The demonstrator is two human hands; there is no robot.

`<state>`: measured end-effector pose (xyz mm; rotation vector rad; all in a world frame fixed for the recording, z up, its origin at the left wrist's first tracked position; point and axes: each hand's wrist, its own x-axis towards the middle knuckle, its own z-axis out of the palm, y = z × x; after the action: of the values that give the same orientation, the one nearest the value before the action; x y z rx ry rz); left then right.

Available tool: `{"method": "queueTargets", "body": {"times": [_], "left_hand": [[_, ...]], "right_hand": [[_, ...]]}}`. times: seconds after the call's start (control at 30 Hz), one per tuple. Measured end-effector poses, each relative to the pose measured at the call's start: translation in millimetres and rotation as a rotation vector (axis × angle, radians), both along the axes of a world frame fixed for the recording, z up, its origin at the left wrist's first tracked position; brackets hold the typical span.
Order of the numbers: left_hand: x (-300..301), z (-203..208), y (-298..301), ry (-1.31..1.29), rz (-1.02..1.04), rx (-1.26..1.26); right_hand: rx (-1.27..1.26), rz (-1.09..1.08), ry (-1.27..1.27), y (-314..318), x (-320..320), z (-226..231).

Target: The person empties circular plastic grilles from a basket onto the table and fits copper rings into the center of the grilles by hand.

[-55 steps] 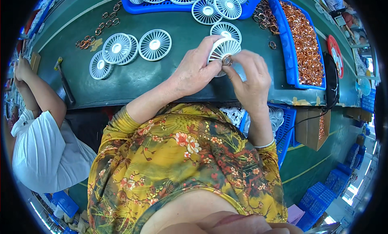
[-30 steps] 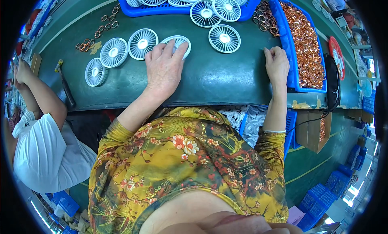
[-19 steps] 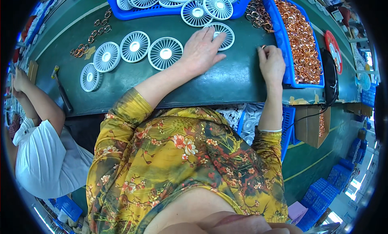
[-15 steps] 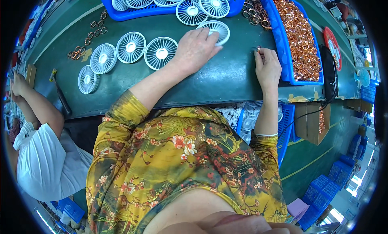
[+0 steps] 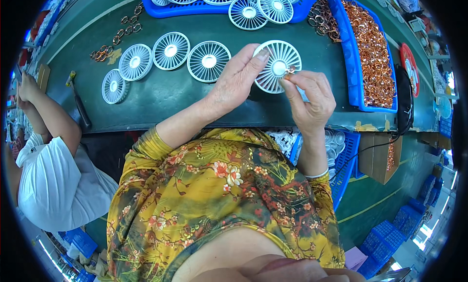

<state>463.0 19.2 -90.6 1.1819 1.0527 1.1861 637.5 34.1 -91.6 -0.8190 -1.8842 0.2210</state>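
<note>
One white spoked wheel (image 5: 279,67) is pinched by its rim in my left grip (image 5: 236,80); to the right of that, my right grip (image 5: 312,98) pinches a coppery ring (image 5: 291,70) near the wheel's centre. I'd best keep the wheel steady, the ring square.

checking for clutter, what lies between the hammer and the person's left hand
A curved row of white spoked discs, four showing, lies on the green table between the hammer and the left hand, as the head view shows.
</note>
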Motion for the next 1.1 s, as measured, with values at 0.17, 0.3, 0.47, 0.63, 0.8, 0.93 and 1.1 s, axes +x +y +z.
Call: {"method": "queueTargets", "body": {"times": [0.17,0.3,0.47,0.63,0.8,0.93,1.1], "left_hand": [[1,-4,-6,0.135,0.063,0.228],[-2,-2,-11,0.352,0.048,0.271],[-7,-2,-8,-0.027,-0.055,0.133],[-6,4,-12,-0.223,-0.185,-0.027],[-3,1,-11,-0.15,-0.188,-0.014],[1,-14,-4,0.557,0.099,0.417],[-9,-25,-2,1.053,0.239,0.776]], "right_hand": [[0.021,-0.013,-0.157,3,-14,7],[-0.094,-0.027,-0.261,-2,-17,5],[0.094,-0.249,-0.183,-5,-24,7],[0.018,0.073,-0.198,4,-3,12],[-0.579,0.435,0.295,3,3,1],[-0.715,0.183,0.307,31,10,-7],[-0.352,-0.632,-0.544,112,51,-21]]}}
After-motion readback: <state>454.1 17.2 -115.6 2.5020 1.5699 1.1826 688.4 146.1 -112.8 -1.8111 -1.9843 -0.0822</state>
